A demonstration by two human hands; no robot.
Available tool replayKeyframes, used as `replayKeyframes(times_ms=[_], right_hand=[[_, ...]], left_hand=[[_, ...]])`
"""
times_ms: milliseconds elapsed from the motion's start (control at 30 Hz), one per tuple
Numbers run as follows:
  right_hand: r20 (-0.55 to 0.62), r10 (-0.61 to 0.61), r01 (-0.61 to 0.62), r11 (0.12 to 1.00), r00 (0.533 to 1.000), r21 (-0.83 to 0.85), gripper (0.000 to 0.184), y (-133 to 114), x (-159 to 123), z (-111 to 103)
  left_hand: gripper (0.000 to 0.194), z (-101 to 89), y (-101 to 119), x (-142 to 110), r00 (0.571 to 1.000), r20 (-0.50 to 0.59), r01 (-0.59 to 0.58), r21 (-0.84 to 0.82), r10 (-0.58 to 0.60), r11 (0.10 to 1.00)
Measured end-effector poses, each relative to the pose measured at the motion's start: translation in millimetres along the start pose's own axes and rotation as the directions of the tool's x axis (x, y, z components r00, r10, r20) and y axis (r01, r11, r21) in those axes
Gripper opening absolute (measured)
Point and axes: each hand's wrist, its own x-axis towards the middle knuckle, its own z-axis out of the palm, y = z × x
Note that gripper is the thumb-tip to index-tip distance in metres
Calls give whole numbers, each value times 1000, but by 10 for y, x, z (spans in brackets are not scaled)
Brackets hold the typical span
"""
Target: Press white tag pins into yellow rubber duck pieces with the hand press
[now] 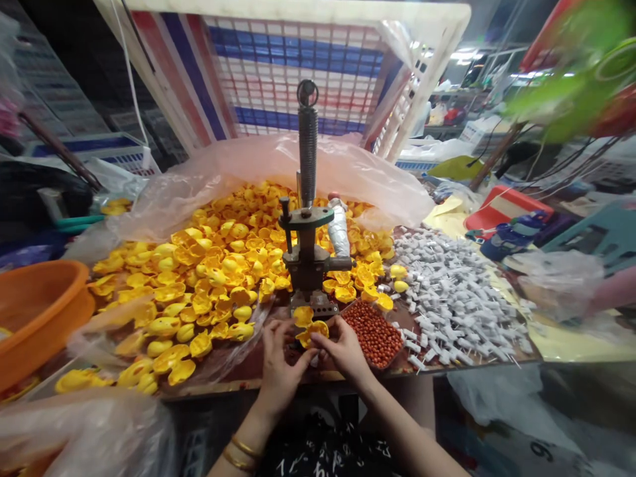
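Lower centre of frame: left hand (279, 361) and right hand (342, 350) meet, fingers pinched together on yellow shell piece (312, 333), just below base of hand press (307, 255). Second yellow shell (303, 315) sits on press base. Yellow shell heap (209, 278) centre-left on tabletop (248, 371); tray of red beads (376, 334) beside right hand; grey-white parts (457, 298) right; orange basin (34, 315) far left.

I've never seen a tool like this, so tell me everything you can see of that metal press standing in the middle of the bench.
The metal press is a small, dark grey hand press standing upright on the bench. A tall coiled spring with a ring on top rises from its flat head, and a taped handle leans out behind it. Yellow shells surround it; both hands work just before its base.
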Motion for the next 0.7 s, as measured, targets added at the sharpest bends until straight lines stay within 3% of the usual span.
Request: replayKeyframes(times_ms=[67, 133, 233, 300, 333, 400, 467, 500, 633, 700], right_hand=[[-10, 36, -36, 999, 999, 40, 50, 32, -34, 9], [8, 73, -73, 995, 997, 71, 51, 30, -72, -9], [154, 82, -89, 995, 985, 42, 45, -59, -104, -153], [233, 17, 10, 994, 972, -113, 32, -140, -85, -339], [204, -41, 93, 963, 978, -251, 23, -171, -61, -447], [62, -174, 175, 772, 983, -611, 11, -189, 10, -656], [-32, -225, 98, 542, 974, -834, 16, -154, 89, -809], [-48, -209, 59, 476, 977, -877, 19, -128, 122, -855], [-64, -187, 28, 455, 980, -890, 19, -100, 159, -842], [-33, -215, 96, 560, 976, -823, 12, -147, 129, -727]], left_hand=[[45, 27, -44, -58, 991, 130, -26, 5, 26, 1000], [47, 39, -48, -69, 962, 268, -44, -14, 46, 999], [40, 33, -24, -24, 935, 350, -73, 13, 63, 997], [28, 19, -37, 24, 962, 270, -36, 13, 31, 999], [26, 9, -57, 49, 978, 206, 9, -13, -6, 1000], [29, -13, -114, 96, 985, 104, 149, -119, -137, 982], [38, -32, -167, 131, 950, 62, 312, -258, -306, 915], [42, -38, -183, 142, 923, 63, 379, -321, -380, 868], [48, -43, -153, 150, 851, 78, 490, -470, -519, 734], [46, -35, -104, 143, 841, 90, 499, -513, -534, 698]])
